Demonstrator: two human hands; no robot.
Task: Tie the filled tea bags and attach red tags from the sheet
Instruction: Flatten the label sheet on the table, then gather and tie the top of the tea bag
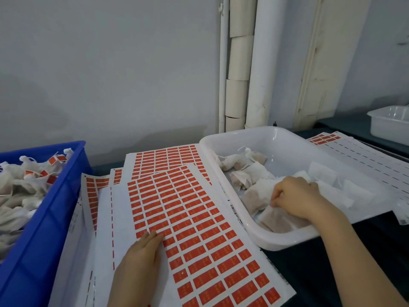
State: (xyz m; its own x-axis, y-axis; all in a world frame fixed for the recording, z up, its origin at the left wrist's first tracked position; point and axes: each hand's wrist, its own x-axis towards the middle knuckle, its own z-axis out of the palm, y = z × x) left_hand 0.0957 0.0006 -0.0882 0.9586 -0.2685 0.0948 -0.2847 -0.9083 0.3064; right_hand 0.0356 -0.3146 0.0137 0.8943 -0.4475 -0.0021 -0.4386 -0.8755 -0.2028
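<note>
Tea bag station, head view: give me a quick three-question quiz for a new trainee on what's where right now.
1. True or false: the left hand lies flat on the top sheet of red tags.
2. The right hand pinches a tea bag in which container?
A. blue crate
B. white tray
C. small far tub
3. Fill in: bags that already carry red tags lie in the ____ crate.

Key:
1. True.
2. B, the white tray.
3. Blue.
</note>
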